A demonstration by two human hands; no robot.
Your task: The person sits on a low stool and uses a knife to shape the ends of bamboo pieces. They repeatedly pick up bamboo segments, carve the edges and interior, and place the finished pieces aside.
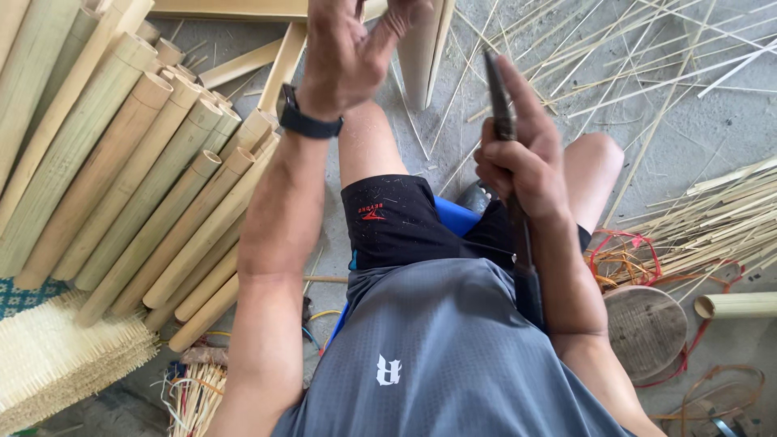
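One knife [506, 162] is sitting in the right hand [522, 166], its dark blade pointing up past the forefinger and its long dark handle running down along the forearm. The right grip is clamping round the knife, four fingers curling over it and the forefinger lying straight along the blade's back. Up and to the left of that grip, the left hand [348, 53] is rising at the top edge of the view, a black wristband [307, 123] circling its wrist. Its fingers are bending inward, but what they are pinching is cut off at the edge, so whether that grip is closing on something cannot be told.

Below both grips two bare knees are showing, with black shorts [396, 218] and a grey shirt [437, 348]; a blue seat [457, 214] is peeking out between the legs.

Left of the left grip, roughly a dozen thick bamboo poles [137, 186] are lying side by side, pale green to tan, their cut hollow ends facing the hand. Beneath them one woven mat [57, 356] of fine pale sticks is lying on the floor [696, 137].

Right of the right grip, many thin bamboo strips [615, 57] are scattering across the grey concrete, too many to count, and a looser bundle of strips [720, 226] is lying lower down. Beside that bundle, one round wooden block [645, 328] is sitting near red cord [623, 255], and one short bamboo tube [736, 305] is lying just beyond it.
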